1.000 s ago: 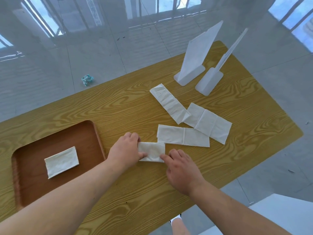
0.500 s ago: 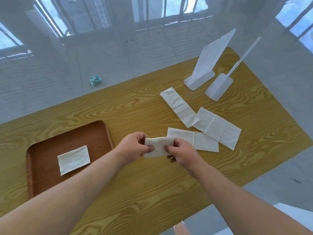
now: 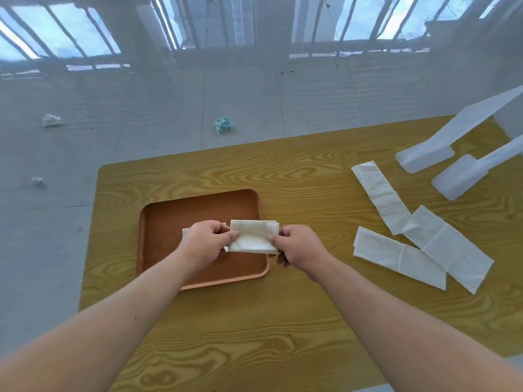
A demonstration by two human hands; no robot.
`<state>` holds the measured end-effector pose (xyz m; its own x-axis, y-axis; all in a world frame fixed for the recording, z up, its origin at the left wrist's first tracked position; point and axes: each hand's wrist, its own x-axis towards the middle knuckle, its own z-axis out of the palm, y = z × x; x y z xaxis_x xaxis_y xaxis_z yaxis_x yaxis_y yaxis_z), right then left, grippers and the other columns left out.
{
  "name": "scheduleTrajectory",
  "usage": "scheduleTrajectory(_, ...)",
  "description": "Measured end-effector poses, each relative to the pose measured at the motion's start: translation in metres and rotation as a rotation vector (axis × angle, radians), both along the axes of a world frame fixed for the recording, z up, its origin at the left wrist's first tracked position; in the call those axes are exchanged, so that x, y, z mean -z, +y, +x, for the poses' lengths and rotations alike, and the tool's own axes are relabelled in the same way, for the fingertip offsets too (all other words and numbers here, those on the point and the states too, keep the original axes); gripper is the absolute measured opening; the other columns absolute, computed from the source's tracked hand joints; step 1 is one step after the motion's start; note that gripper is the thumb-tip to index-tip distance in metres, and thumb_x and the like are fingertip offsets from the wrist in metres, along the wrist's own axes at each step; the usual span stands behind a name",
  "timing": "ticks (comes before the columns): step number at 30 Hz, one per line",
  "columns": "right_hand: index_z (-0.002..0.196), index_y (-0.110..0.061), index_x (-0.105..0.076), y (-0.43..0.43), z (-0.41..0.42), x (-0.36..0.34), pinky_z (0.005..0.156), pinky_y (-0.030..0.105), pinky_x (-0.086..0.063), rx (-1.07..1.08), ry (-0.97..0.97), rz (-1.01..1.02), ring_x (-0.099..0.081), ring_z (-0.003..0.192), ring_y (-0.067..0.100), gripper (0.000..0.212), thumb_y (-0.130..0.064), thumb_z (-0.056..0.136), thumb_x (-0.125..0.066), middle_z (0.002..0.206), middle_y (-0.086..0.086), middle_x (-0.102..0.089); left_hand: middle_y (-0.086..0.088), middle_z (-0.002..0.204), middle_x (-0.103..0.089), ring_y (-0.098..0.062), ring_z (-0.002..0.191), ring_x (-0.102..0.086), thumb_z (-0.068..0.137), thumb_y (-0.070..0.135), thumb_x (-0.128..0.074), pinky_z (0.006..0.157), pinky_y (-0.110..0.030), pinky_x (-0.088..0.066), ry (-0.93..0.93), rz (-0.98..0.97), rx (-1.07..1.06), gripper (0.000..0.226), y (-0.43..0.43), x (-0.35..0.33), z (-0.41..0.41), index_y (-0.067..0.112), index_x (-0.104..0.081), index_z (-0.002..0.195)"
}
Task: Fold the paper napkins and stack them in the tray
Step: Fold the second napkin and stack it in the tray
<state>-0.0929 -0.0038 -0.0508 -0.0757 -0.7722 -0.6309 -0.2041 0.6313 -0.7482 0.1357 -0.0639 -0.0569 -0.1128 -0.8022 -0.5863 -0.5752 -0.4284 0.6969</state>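
Observation:
A folded white napkin (image 3: 252, 236) hangs above the right half of the brown tray (image 3: 198, 206). My left hand (image 3: 205, 241) pinches its left end and my right hand (image 3: 297, 246) pinches its right end. Under my left hand lies another folded napkin in the tray (image 3: 185, 232), mostly hidden, with only its left corner showing. Three unfolded napkin strips lie on the wooden table at the right: one long strip (image 3: 380, 196), one flat piece (image 3: 399, 257) and one overlapping piece (image 3: 450, 247).
Two white plastic stands (image 3: 424, 155) (image 3: 460, 179) rise at the table's far right. Crumpled paper scraps (image 3: 223, 125) (image 3: 51, 120) lie on the grey tiled floor beyond the table. The table's left edge (image 3: 90, 244) is close to the tray.
Both hands lifted the folded napkin off the table and carried it left over the tray. The view swung left, so the tray now sits in the middle.

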Motion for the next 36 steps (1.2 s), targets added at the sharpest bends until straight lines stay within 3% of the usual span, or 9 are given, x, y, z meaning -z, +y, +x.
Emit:
scheduleTrajectory(4, 0.087, 0.000, -0.073, -0.019, 0.037, 0.005, 0.058, 0.038, -0.053, -0.169, 0.139, -0.002, -0.060, 0.058, 0.021, 0.027, -0.024, 0.097, -0.065, 0.072, 0.012, -0.069, 0.001, 0.067, -0.072, -0.009, 0.053, -0.058, 0.092, 0.036, -0.081, 0.059, -0.026, -0.050, -0.053, -0.003, -0.032, 0.023, -0.003, 0.003, 0.044, 0.016, -0.080, 0.083)
scheduleTrajectory(7, 0.081, -0.004, -0.070, -0.032, 0.061, 0.006, 0.056, 0.034, -0.048, -0.297, 0.243, -0.022, -0.057, 0.053, 0.020, 0.028, -0.026, 0.096, -0.063, 0.067, 0.006, -0.068, -0.008, 0.069, -0.076, -0.010, 0.055, -0.059, 0.092, 0.038, -0.081, 0.064, -0.033, -0.051, -0.092, -0.006, -0.055, 0.023, -0.005, 0.010, 0.070, 0.017, -0.080, 0.082)
scheduleTrajectory(10, 0.076, -0.009, -0.067, -0.041, 0.078, 0.005, 0.049, 0.027, -0.041, -0.401, 0.369, -0.070, -0.054, 0.049, 0.013, 0.030, -0.030, 0.096, -0.061, 0.060, -0.004, -0.065, 0.008, 0.055, -0.070, -0.001, 0.043, -0.053, 0.090, 0.045, -0.081, 0.059, -0.032, -0.047, -0.167, -0.031, -0.060, 0.030, -0.007, 0.017, 0.089, 0.020, -0.078, 0.074)
scheduleTrajectory(12, 0.079, -0.009, -0.066, -0.046, 0.088, 0.005, 0.050, 0.030, -0.043, -0.463, 0.449, -0.100, -0.059, 0.057, 0.016, 0.030, -0.032, 0.097, -0.059, 0.066, -0.001, -0.067, 0.015, 0.048, -0.065, -0.001, 0.039, -0.051, 0.089, 0.052, -0.079, 0.053, -0.029, -0.042, -0.242, -0.052, -0.032, 0.035, -0.010, 0.020, 0.096, 0.021, -0.075, 0.071)
scheduleTrajectory(16, 0.077, -0.013, -0.061, -0.056, 0.100, 0.008, 0.053, 0.033, -0.044, -0.543, 0.557, -0.118, -0.062, 0.067, 0.020, 0.029, -0.033, 0.097, -0.056, 0.072, 0.001, -0.066, 0.012, 0.049, -0.064, -0.008, 0.049, -0.056, 0.088, 0.058, -0.075, 0.048, -0.028, -0.038, -0.382, -0.094, 0.034, 0.038, -0.012, 0.023, 0.102, 0.026, -0.069, 0.070)
scheduleTrajectory(23, 0.071, -0.022, -0.052, -0.060, 0.103, 0.018, 0.048, 0.031, -0.033, -0.605, 0.679, -0.139, -0.055, 0.064, 0.013, 0.030, -0.036, 0.098, -0.053, 0.071, -0.006, -0.060, 0.010, 0.072, -0.071, -0.010, 0.066, -0.064, 0.089, 0.060, -0.073, 0.052, -0.031, -0.041, -0.445, -0.102, 0.092, 0.034, -0.009, 0.027, 0.100, 0.030, -0.068, 0.075)
scheduleTrajectory(31, 0.066, -0.028, -0.043, -0.051, 0.104, 0.026, 0.046, 0.030, -0.031, -0.589, 0.788, -0.189, -0.052, 0.060, 0.014, 0.035, -0.039, 0.098, -0.052, 0.068, -0.008, -0.055, 0.008, 0.069, -0.070, -0.011, 0.067, -0.063, 0.088, 0.059, -0.074, 0.053, -0.033, -0.041, -0.512, -0.168, 0.125, 0.036, -0.005, 0.020, 0.090, 0.028, -0.064, 0.072)
scheduleTrajectory(36, 0.066, -0.024, -0.045, -0.042, 0.099, 0.017, 0.044, 0.031, -0.028, -0.590, 0.800, -0.326, -0.052, 0.056, 0.019, 0.034, -0.034, 0.097, -0.050, 0.061, -0.007, -0.052, 0.008, 0.069, -0.068, -0.013, 0.067, -0.062, 0.088, 0.042, -0.070, 0.054, -0.034, -0.045, -0.567, -0.213, 0.166, 0.027, -0.006, 0.009, 0.083, 0.025, -0.061, 0.069)
